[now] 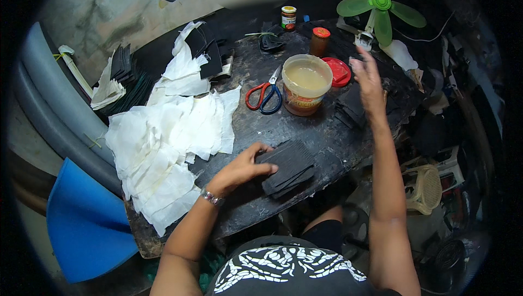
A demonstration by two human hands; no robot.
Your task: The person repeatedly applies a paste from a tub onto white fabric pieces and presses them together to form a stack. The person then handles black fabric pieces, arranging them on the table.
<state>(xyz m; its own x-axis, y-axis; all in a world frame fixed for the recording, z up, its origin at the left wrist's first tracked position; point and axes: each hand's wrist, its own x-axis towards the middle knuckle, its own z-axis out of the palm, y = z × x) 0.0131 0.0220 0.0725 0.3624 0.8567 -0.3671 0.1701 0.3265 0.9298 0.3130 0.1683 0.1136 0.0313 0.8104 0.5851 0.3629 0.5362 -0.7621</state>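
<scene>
My left hand (242,168) rests on a stack of black flat pieces (289,168) at the near edge of the dark worktable (305,127), fingers curled over its left side. My right hand (368,78) is raised above the table with fingers spread and nothing in it, just right of a plastic tub of yellowish paste (306,83) and above another pile of black pieces (354,108). The tub's red lid (339,71) lies beside it.
Red-and-blue scissors (264,95) lie left of the tub. Many white cut sheets (169,143) cover the table's left side, with more black pieces (210,51) behind. Two jars (289,18) (320,41) and a green fan (380,13) stand at the back. A blue board (84,225) leans at left.
</scene>
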